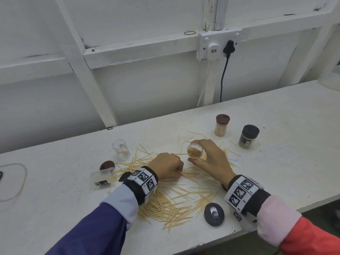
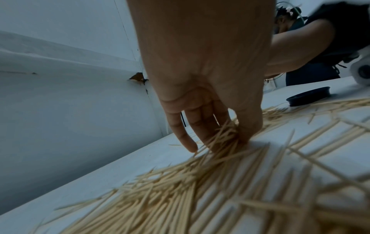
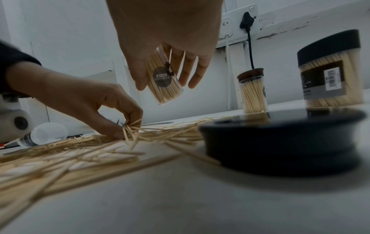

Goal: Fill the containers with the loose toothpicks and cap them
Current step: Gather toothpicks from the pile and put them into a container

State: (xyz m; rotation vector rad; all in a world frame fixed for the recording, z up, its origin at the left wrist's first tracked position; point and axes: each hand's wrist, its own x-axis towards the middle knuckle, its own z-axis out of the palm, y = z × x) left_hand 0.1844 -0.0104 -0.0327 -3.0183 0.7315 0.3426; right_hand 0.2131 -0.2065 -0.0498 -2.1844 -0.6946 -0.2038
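Loose toothpicks [image 1: 171,201] lie scattered over the white table [image 1: 276,162]. My right hand [image 1: 211,159] grips an uncapped clear container [image 1: 196,153] [image 3: 164,79] nearly full of toothpicks, lifted and tilted with its mouth toward me. My left hand [image 1: 168,165] [image 2: 218,134] [image 3: 124,126] pinches a small bunch of toothpicks from the pile, just left of that container. An empty clear container [image 1: 121,149] stands at the left. Another clear container [image 1: 102,177] lies on its side beside a brown cap [image 1: 107,165]. A black cap [image 1: 214,214] [image 3: 280,139] lies near the front edge.
Two capped, filled containers stand at the back right: a brown-capped one [image 1: 222,125] and a wider black-capped one [image 1: 248,136]. A wall socket with a black plug [image 1: 228,46] sits behind. A cable loop [image 1: 16,181] lies at the far left.
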